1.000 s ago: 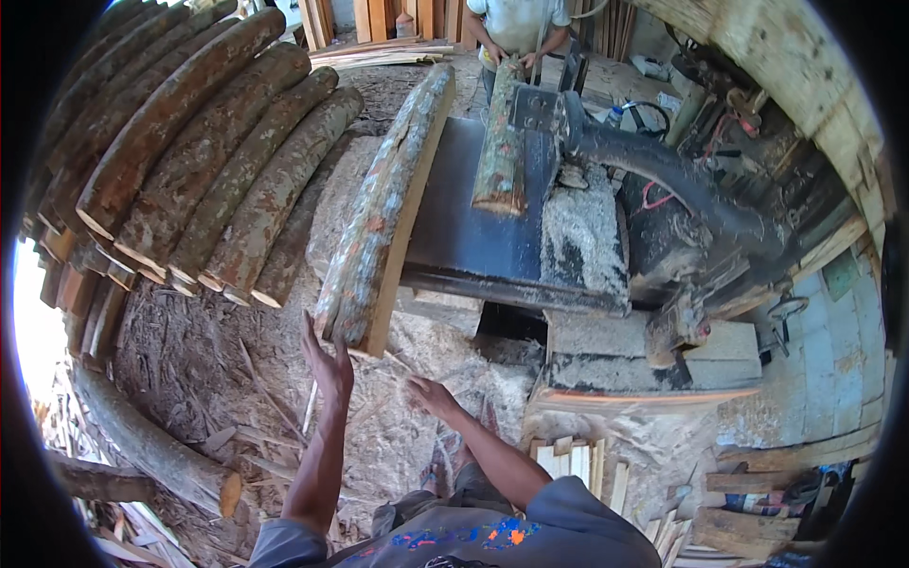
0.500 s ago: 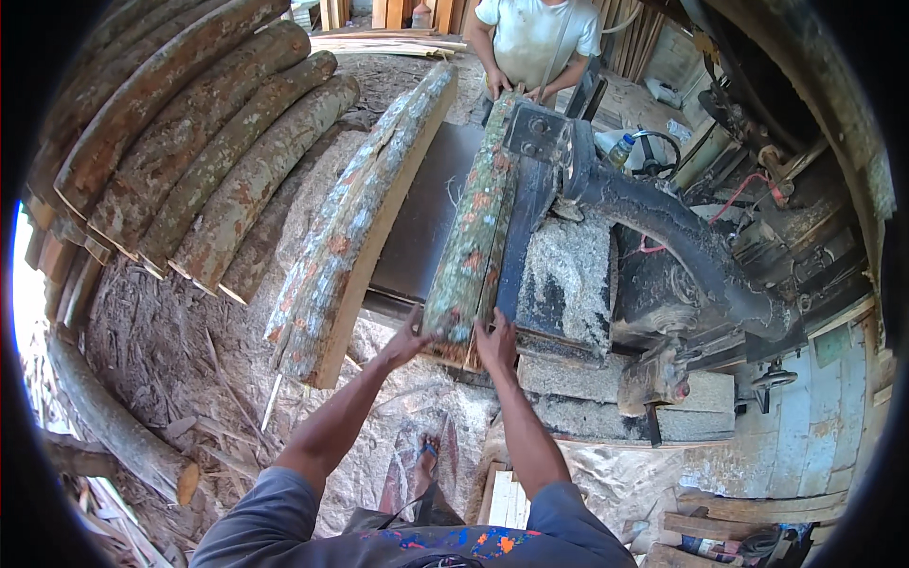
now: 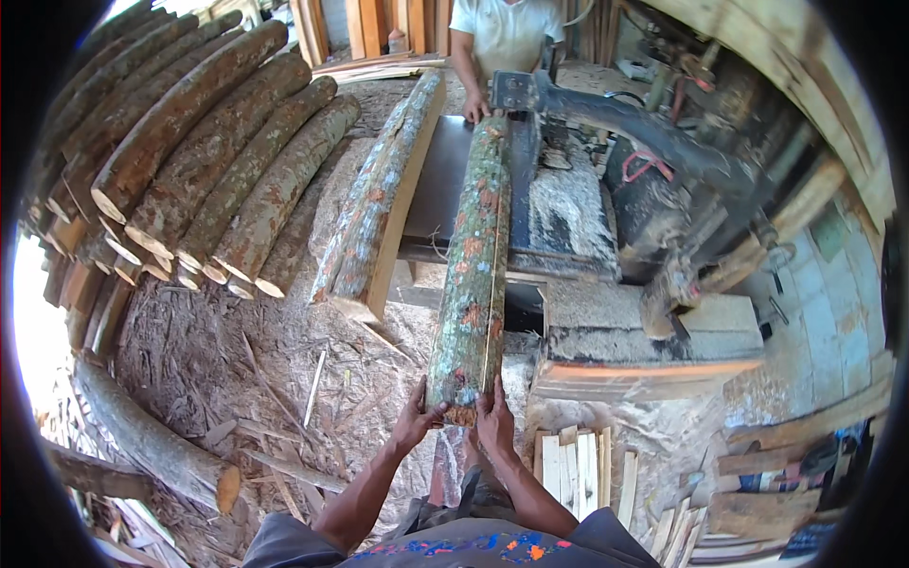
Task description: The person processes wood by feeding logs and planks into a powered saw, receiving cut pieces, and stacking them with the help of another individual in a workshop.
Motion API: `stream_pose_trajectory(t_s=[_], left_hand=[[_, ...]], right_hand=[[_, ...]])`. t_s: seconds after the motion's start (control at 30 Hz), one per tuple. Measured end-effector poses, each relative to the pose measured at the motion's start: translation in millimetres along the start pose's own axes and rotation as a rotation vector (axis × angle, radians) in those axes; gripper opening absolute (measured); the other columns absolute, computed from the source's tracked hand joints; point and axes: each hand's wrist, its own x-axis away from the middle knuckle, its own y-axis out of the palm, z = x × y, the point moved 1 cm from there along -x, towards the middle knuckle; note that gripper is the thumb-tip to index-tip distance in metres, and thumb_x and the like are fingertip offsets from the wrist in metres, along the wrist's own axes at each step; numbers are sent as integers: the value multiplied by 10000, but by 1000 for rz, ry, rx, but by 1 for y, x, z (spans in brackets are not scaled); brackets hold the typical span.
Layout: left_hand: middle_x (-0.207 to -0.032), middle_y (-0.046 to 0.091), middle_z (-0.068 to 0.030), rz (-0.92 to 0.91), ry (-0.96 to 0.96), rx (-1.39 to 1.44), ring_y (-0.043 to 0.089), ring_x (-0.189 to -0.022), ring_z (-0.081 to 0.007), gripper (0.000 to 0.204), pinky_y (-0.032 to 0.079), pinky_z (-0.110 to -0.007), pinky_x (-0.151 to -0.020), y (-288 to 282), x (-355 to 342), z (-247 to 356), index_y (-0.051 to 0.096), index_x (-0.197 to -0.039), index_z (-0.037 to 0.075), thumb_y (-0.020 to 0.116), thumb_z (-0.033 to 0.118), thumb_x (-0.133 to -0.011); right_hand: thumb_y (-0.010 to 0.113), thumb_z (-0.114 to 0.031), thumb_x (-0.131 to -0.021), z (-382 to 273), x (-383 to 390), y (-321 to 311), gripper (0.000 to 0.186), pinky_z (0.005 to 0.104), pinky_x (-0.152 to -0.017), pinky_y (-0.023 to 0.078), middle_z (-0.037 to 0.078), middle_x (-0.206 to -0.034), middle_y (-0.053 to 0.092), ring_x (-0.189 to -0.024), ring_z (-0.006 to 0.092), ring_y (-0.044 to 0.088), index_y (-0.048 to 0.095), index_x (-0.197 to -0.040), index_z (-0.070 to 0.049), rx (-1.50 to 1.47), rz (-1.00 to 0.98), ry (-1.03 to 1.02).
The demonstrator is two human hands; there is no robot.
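Observation:
A long bark-covered log [image 3: 471,256], mottled green, grey and orange, runs from the saw table [image 3: 436,180] toward me, its near end jutting past the table edge. A lengthwise line shows along its right side. At the near end, my left hand [image 3: 415,420] grips the left side, thumb at the end face. My right hand [image 3: 494,422] grips the right side of that same end. Across the table, a co-worker's hand [image 3: 476,106] is at the log's far end, beside the dark metal saw arm [image 3: 615,118]. Left of the log lies a sawn log piece [image 3: 383,194] with a flat pale side.
Stacked logs [image 3: 237,151] fill the left side. A curved log [image 3: 161,435] lies on the debris-strewn ground at lower left. Sawdust [image 3: 568,204] heaps on the table's right part, above a wooden block [image 3: 653,369]. Pale wood strips [image 3: 576,469] lie at my right.
The log has slid toward me, its near end now well past the table edge. Both my hands have moved back with it, still gripping. The view has shifted too.

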Motion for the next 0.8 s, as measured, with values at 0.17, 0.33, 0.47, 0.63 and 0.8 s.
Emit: stream_pose_trajectory(t_s=[0.17, 0.33, 0.47, 0.63, 0.8], left_hand=[[-989, 629, -108, -1, -2, 18, 600, -766, -141, 869, 527, -295, -666, 7, 108, -37, 40, -1474, 104, 656, 161, -863], [-1164, 569, -121, -5, 17, -40, 592, -862, -154, 856, 513, -289, -715, -11, 228, -97, 38, -1474, 91, 643, 126, -869], [-1285, 499, -141, 36, -154, -8, 563, -1045, -214, 845, 488, -329, -836, 1, 305, -102, 39, -1469, 58, 627, 70, -863], [-1282, 503, -153, 46, -44, 131, 565, -1067, -229, 813, 515, -346, -821, 13, 255, -91, 81, -1460, 31, 613, 16, -846], [-1086, 619, -113, 23, 111, 277, 634, -844, -167, 797, 531, -282, -621, 5, 12, -40, 134, -1456, 36, 638, 84, -841]], right_hand=[[499, -317, -929, 5, 116, -17, 570, 425, -764, 500, 302, -1143, 550, -972, 436, 589, 310, -1405, -68, 40, -10, 19], [562, -272, -896, 14, 245, -19, 592, 401, -616, 497, 257, -870, 630, -753, 370, 642, 331, -1387, -38, -51, 26, 32], [620, -215, -854, 29, 347, -64, 649, 408, -731, 499, 255, -1052, 597, -852, 383, 627, 293, -1377, -11, -93, -29, -4], [694, -271, -768, 116, 409, -125, 690, 441, -778, 495, 241, -987, 631, -902, 397, 624, 368, -1337, -56, 13, -6, 565], [756, -336, -683, 142, 430, -151, 625, 459, -742, 515, 223, -847, 654, -834, 394, 640, 492, -1169, -45, 373, -58, 768]])
